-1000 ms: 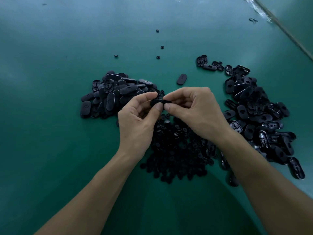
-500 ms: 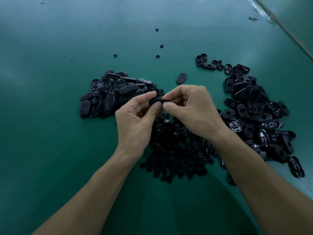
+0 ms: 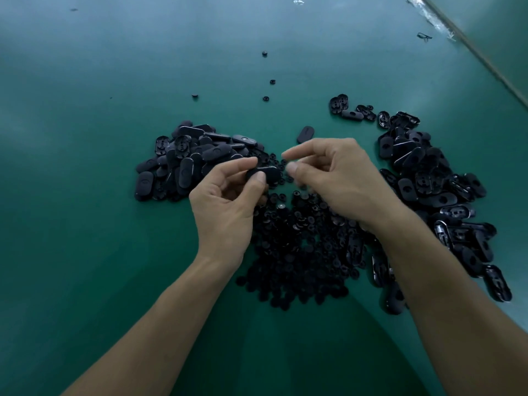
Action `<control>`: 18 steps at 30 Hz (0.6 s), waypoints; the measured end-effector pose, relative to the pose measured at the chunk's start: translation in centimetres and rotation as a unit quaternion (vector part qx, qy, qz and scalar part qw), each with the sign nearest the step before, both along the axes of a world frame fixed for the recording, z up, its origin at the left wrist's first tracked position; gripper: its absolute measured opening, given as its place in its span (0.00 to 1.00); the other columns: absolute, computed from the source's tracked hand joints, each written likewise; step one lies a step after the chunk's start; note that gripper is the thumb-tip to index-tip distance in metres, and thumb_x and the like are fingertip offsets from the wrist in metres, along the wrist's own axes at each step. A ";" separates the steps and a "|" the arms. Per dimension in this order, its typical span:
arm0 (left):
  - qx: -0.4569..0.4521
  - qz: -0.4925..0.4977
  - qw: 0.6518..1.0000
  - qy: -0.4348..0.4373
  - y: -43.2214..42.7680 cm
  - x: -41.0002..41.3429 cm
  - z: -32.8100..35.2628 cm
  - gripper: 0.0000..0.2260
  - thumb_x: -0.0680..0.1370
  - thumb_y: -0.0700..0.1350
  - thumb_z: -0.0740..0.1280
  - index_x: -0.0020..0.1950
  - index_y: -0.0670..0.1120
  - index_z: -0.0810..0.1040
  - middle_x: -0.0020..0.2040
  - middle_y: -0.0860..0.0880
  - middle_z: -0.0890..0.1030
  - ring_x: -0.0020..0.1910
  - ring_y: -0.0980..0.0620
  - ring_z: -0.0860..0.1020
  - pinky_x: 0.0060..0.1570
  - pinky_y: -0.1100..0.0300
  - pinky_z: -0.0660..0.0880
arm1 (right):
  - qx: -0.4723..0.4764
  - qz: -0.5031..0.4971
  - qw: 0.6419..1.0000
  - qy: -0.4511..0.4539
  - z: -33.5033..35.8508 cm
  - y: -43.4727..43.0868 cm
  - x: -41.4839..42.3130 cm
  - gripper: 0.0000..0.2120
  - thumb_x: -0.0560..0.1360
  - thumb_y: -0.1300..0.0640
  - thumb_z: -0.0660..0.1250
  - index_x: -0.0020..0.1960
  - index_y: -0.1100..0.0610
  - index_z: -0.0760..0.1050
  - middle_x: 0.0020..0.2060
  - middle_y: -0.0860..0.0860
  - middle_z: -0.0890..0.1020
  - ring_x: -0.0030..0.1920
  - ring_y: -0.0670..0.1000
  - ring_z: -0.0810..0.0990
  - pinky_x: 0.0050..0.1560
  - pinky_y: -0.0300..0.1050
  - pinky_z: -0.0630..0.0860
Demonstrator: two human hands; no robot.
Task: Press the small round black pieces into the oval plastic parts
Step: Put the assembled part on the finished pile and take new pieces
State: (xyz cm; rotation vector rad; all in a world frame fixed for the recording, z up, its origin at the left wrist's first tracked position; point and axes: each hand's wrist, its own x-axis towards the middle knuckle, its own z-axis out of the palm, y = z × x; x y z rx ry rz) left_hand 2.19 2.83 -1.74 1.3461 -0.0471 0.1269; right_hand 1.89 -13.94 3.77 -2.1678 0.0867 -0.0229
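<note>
As I judge it, the job is well under way but far from over. A pile of oval black plastic parts (image 3: 185, 164) lies on the green worktop (image 3: 85, 252) beyond my left hand (image 3: 225, 207). Most of them lie smooth side up, and I take these for the finished ones. A larger, looser pile of oval parts (image 3: 428, 181) runs down past my right hand (image 3: 343, 184); many show their hollow undersides and are likely waiting their turn. Between my forearms sits the heap of small round black pieces (image 3: 300, 252), and it is a big one.

The oval part in work (image 3: 267, 173) is off the worktop, pinched between my left thumb and forefinger. Whether its round piece is seated I cannot tell. My right hand hovers just beside it without touching. Its thumb and forefinger are slightly apart with nothing visible between them, and the other fingers are loosely curled.
</note>
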 end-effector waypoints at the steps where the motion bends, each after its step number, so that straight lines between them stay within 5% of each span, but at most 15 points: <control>1: -0.007 0.007 1.000 -0.003 0.0 0.0 0.0 0.08 0.78 0.34 0.70 0.51 0.47 0.82 0.39 0.52 0.85 0.39 0.53 0.83 0.42 0.62 0.79 | -0.051 -0.017 0.999 -0.008 0.0 -0.7 0.0 0.10 0.77 0.57 0.71 0.57 0.48 0.82 0.42 0.43 0.84 0.42 0.41 0.82 0.48 0.36 0.79; 6: -0.058 0.052 0.997 0.021 0.0 0.4 0.0 0.10 0.82 0.33 0.64 0.60 0.44 0.78 0.45 0.55 0.83 0.47 0.56 0.82 0.47 0.61 0.81 | -0.247 -0.023 0.967 0.052 0.0 -4.0 -0.2 0.17 0.76 0.60 0.71 0.63 0.48 0.79 0.55 0.49 0.76 0.53 0.46 0.73 0.58 0.38 0.66; 9: -0.071 0.072 0.994 0.045 -0.1 0.4 0.2 0.20 0.81 0.34 0.65 0.72 0.42 0.69 0.54 0.49 0.80 0.52 0.59 0.81 0.55 0.59 0.80 | -0.261 -0.015 0.962 0.073 -0.6 -4.5 -0.2 0.14 0.77 0.58 0.72 0.62 0.50 0.81 0.56 0.51 0.75 0.58 0.51 0.75 0.61 0.41 0.68; 12: -0.047 0.082 0.994 0.055 0.0 0.4 -0.1 0.29 0.79 0.35 0.69 0.78 0.44 0.62 0.62 0.46 0.76 0.60 0.60 0.79 0.63 0.55 0.77 | -0.259 -0.034 0.965 0.040 -1.2 -4.3 -0.1 0.11 0.78 0.57 0.71 0.60 0.52 0.82 0.50 0.49 0.76 0.52 0.50 0.78 0.59 0.45 0.74; 15: -0.020 0.082 0.995 0.050 0.0 0.6 -0.3 0.34 0.78 0.36 0.69 0.81 0.44 0.57 0.73 0.45 0.67 0.64 0.62 0.76 0.60 0.62 0.77 | -0.259 -0.054 0.964 0.009 -1.7 -4.1 -0.1 0.11 0.79 0.55 0.70 0.60 0.55 0.83 0.51 0.53 0.81 0.51 0.52 0.81 0.60 0.49 0.78; 18: 0.004 0.073 0.996 0.047 0.0 0.5 -0.3 0.35 0.79 0.35 0.70 0.81 0.43 0.55 0.75 0.53 0.62 0.64 0.65 0.75 0.58 0.66 0.77 | -0.268 -0.079 0.960 -0.027 -1.9 -4.1 -0.1 0.11 0.82 0.55 0.66 0.60 0.58 0.83 0.52 0.54 0.85 0.51 0.53 0.82 0.56 0.43 0.76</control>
